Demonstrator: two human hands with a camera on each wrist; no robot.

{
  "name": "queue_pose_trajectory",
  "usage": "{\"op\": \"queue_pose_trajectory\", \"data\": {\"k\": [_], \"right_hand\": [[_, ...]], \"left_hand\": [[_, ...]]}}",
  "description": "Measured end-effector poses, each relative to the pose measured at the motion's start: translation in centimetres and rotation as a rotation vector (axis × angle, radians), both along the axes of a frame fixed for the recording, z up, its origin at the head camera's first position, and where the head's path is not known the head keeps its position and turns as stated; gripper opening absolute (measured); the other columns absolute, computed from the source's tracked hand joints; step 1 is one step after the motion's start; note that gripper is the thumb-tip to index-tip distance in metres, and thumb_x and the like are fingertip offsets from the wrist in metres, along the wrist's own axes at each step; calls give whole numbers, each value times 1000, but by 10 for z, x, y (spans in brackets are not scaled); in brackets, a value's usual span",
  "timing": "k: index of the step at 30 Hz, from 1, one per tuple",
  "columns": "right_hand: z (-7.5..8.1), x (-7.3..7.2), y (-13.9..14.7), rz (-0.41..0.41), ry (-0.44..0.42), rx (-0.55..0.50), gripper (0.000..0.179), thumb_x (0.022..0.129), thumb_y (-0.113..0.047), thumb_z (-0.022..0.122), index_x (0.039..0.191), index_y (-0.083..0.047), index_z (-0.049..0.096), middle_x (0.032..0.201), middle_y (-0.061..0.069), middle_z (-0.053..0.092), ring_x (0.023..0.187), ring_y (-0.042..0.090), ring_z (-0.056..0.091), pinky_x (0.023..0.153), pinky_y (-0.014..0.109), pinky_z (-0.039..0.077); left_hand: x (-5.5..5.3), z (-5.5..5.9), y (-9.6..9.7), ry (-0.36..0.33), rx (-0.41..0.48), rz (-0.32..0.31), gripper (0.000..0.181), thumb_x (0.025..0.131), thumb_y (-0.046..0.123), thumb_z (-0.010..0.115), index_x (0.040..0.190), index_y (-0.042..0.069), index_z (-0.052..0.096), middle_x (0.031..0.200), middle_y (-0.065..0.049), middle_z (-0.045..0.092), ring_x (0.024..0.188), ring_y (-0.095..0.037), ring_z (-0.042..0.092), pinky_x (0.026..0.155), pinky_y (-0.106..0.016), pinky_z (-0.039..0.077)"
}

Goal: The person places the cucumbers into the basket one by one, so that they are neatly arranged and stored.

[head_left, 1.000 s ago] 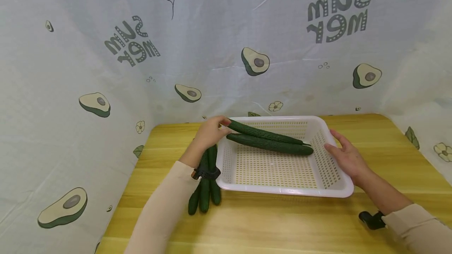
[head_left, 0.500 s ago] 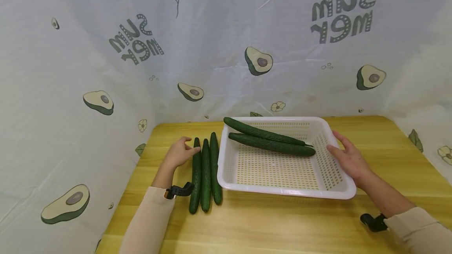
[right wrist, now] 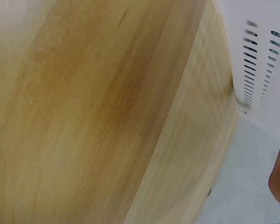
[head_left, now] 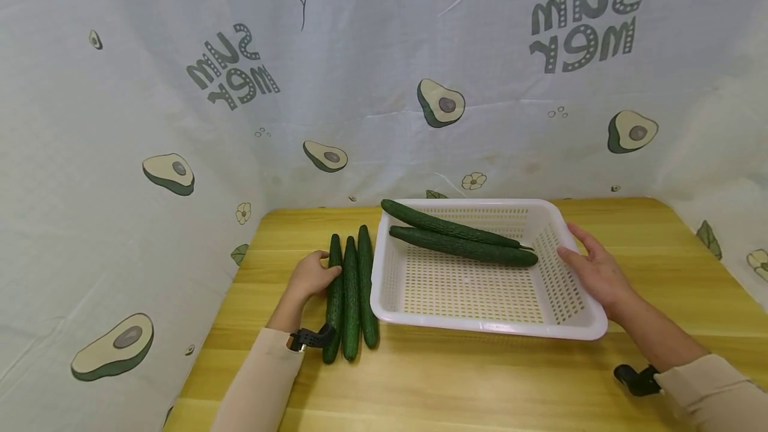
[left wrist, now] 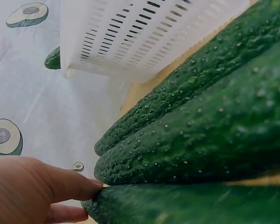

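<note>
Three dark green cucumbers lie side by side, lengthwise, left of a white plastic basket [head_left: 480, 329]. My left hand [head_left: 311, 277] pinches the far end of the leftmost cucumber [head_left: 334, 312] between thumb and fingers. In the left wrist view the thumb [left wrist: 79, 185] lies on that cucumber's tip, with a finger on its other side. The middle cucumber [head_left: 351, 305] and the right one [head_left: 367, 285] lie close by. With its thumb inside and fingers outside, my right hand [head_left: 597, 275] grips the basket's right wall. Inside lie two cucumbers, a front one [head_left: 462, 246] and a back one [head_left: 441, 223].
The back cucumber's left end sticks out over the basket's rim. A wooden table [head_left: 456, 385] carries everything. Behind and at the sides hangs a pale sheet [head_left: 360, 85] printed with avocados. Dark wrist cameras sit on the left wrist [head_left: 315, 337] and right wrist [head_left: 636, 380].
My left hand has left the back cucumber in the basket, moved left and toward me, and taken hold of the leftmost cucumber on the table. My right hand keeps its grip on the basket.
</note>
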State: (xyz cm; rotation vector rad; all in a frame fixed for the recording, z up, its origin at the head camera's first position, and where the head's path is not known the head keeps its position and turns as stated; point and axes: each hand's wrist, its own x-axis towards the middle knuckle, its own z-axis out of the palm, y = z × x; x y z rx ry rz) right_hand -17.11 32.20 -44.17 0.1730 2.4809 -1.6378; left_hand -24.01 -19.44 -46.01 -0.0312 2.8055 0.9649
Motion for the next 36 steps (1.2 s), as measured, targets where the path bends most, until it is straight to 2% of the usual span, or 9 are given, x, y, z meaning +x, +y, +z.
{"op": "queue_pose_trajectory", "data": {"k": [2, 4, 10, 13, 15, 19, 26, 31, 36], "right_hand": [[0, 0, 0, 0, 0, -4, 79, 109, -50, 39, 165, -23, -10, 153, 43, 32, 95, 14, 74, 75, 41, 64], [-1, 0, -1, 0, -2, -5, 79, 109, -50, 39, 165, -23, -10, 153, 43, 33, 95, 16, 74, 74, 42, 64], [-2, 1, -2, -7, -3, 6, 80, 109, -50, 39, 165, -21, -10, 151, 43, 36, 93, 17, 75, 73, 42, 63], [-2, 1, -2, -12, -7, 11, 80, 108, -51, 40, 165, -22, -9, 150, 43, 37, 91, 16, 75, 72, 41, 63], [-2, 2, -1, -12, -7, 8, 81, 108, -52, 40, 165, -22, -9, 149, 43, 38, 89, 15, 75, 71, 42, 63], [-1, 2, -1, -5, 5, -1, 80, 108, -50, 41, 165, -22, -8, 149, 43, 39, 88, 13, 75, 71, 42, 63], [0, 1, -1, 3, 12, 1, 80, 109, -49, 40, 165, -23, -10, 150, 44, 37, 88, 12, 75, 71, 41, 64], [-2, 0, 1, 9, 4, -38, 80, 109, -47, 43, 165, -25, -9, 145, 38, 49, 88, 10, 75, 72, 41, 64], [-3, 0, 1, 6, 8, -32, 80, 108, -48, 43, 165, -28, -8, 145, 37, 49, 88, 10, 75, 73, 41, 64]], "left_hand": [[-2, 1, 1, 11, 13, 3, 58, 101, 26, 64, 149, -3, 48, 108, -21, 74, 71, -27, 71, 72, -42, 57], [-5, 3, 2, 49, 5, 5, 56, 101, 24, 63, 148, -3, 50, 113, -23, 73, 77, -29, 72, 70, -41, 58], [-27, 6, 3, 171, -14, 27, 49, 104, 25, 60, 147, 4, 53, 121, -23, 71, 97, -35, 72, 75, -44, 58], [-35, 4, 0, 158, 24, 19, 51, 104, 25, 60, 149, 5, 51, 128, -24, 69, 107, -38, 70, 85, -48, 59], [-35, 2, -3, 120, 46, 4, 56, 103, 27, 62, 152, 5, 47, 134, -25, 65, 114, -40, 68, 91, -51, 57], [-25, 0, -8, 49, 68, -26, 70, 98, 33, 68, 156, 5, 41, 139, -27, 60, 118, -43, 65, 96, -55, 55], [8, -6, -11, -1, 12, -56, 76, 95, 33, 71, 154, -3, 39, 122, -27, 68, 98, -35, 71, 84, -50, 57], [26, -12, -11, 43, -8, -32, 70, 93, 25, 72, 149, -7, 44, 109, -23, 72, 87, -28, 71, 78, -46, 58], [33, -10, -12, 95, 22, 5, 58, 98, 22, 66, 147, -5, 49, 105, -20, 69, 82, -25, 66, 73, -41, 55]]}}
